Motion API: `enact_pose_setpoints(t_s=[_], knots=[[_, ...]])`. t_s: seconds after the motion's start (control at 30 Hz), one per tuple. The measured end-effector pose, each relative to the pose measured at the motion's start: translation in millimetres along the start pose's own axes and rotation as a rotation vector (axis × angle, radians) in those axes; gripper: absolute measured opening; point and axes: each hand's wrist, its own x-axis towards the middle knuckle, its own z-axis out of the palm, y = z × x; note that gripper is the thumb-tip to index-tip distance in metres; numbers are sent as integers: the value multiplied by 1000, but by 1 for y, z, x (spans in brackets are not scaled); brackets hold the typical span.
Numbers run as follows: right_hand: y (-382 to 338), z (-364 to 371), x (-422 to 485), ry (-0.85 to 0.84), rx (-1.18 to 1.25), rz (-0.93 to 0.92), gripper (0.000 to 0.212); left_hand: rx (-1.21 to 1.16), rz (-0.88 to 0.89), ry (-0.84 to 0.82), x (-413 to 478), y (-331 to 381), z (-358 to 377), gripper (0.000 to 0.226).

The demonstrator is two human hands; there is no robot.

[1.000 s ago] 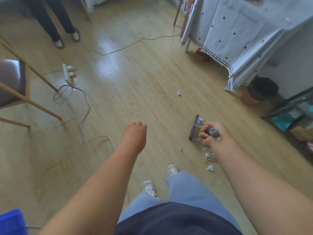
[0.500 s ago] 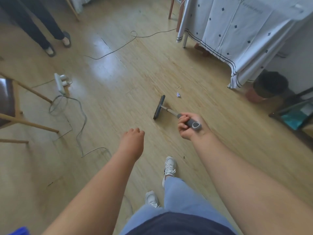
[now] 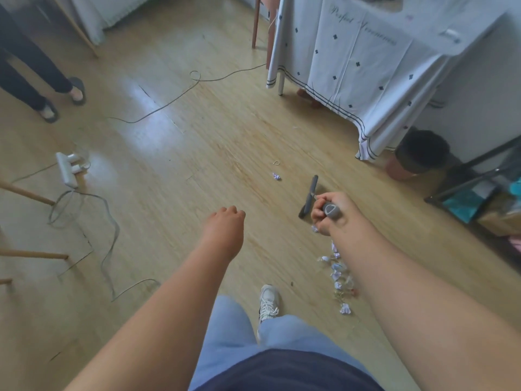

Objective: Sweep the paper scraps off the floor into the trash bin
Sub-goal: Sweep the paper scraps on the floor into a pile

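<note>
My right hand (image 3: 329,211) grips the grey handle of a broom; its dark head (image 3: 309,196) rests on the wooden floor just beyond my knuckles. A cluster of pale crumpled paper scraps (image 3: 338,273) lies on the floor beside my right forearm, partly hidden by the arm. One lone scrap (image 3: 276,176) sits farther out, left of the broom head. The trash bin (image 3: 417,155), pinkish with a dark liner, stands at the right by the tablecloth corner. My left hand (image 3: 225,221) hangs over the floor as a loose fist, holding nothing.
A table draped in a white patterned cloth (image 3: 366,66) stands at the back right. A black shelf frame (image 3: 479,187) lines the right wall. A white power strip (image 3: 66,170) and loose cables (image 3: 107,241) lie on the left, near wooden chair legs (image 3: 28,194). Another person's feet (image 3: 62,98) stand far left.
The broom head has swung back to the right and nearer my hand. The view shifted, and the scrap cluster by my right arm shows again.
</note>
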Motion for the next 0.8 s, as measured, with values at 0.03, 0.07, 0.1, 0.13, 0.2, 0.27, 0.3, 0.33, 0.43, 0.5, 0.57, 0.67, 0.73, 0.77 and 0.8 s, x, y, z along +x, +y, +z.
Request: enact_pose_setpoints(t_s=[0.03, 0.07, 0.1, 0.13, 0.2, 0.27, 0.3, 0.33, 0.43, 0.5, 0.57, 0.67, 0.73, 0.77, 0.8], knots=[[-6, 1, -1, 9, 16, -22, 23, -4, 11, 1, 4, 2, -2, 50], [-12, 2, -1, 10, 42, -41, 22, -6, 23, 3, 9, 3, -5, 50], [-16, 4, -2, 5, 72, -57, 22, -3, 35, 2, 14, 3, -6, 50], [-19, 7, -2, -3, 102, -68, 21, 2, 47, 2, 18, 4, -8, 50], [-24, 16, -2, -28, 163, -70, 21, 20, 70, -7, 29, 1, -12, 50], [-27, 28, -1, -69, 218, -63, 21, 33, 98, -15, 43, -5, -17, 50], [-27, 36, 0, -93, 236, -58, 21, 36, 112, -16, 51, -8, -20, 50], [-27, 45, 0, -113, 254, -51, 21, 40, 125, -22, 58, -12, -23, 50], [-26, 72, 8, -169, 303, -26, 22, 63, 179, -26, 80, -22, -36, 49], [-25, 94, 19, -229, 331, -4, 23, 76, 214, -15, 97, -35, -46, 49], [-23, 128, 34, -265, 340, 18, 27, 87, 228, -35, 120, -59, -58, 49], [-22, 167, 53, -280, 351, 28, 29, 127, 240, -59, 147, -88, -71, 49], [-23, 181, 65, -266, 360, 25, 28, 149, 251, -72, 161, -102, -76, 49], [-24, 186, 71, -249, 373, 27, 28, 156, 255, -83, 169, -108, -78, 49], [-25, 189, 76, -223, 391, 26, 28, 159, 257, -95, 176, -113, -81, 50]])
